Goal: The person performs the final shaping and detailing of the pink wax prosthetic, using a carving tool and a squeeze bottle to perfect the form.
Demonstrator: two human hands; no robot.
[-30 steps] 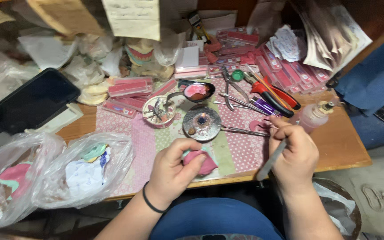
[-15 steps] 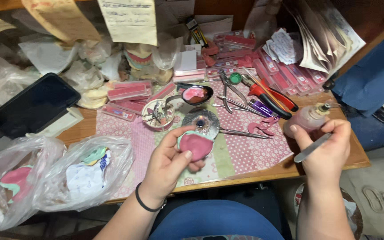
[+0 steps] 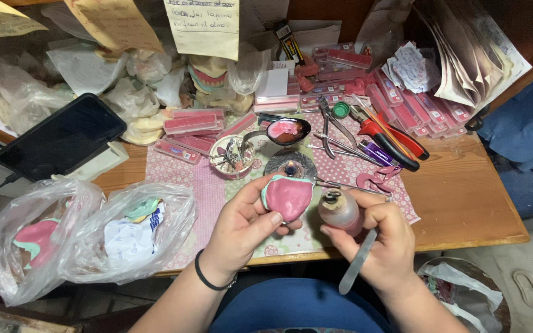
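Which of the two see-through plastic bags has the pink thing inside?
The far-left plastic bag at the desk's edge: a pink piece with green trim shows through it. The bag beside it, nearer the left hand, holds white paper and a pale green piece instead.

Pink plate [image 3: 287,196] edged pale green — pink floral mat [image 3: 214,196] — red-and-black pliers [image 3: 390,137], black tablet [image 3: 60,135].

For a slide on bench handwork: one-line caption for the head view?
Left hand holds a pink moulded plate; right hand grips a small bottle and metal spatula.
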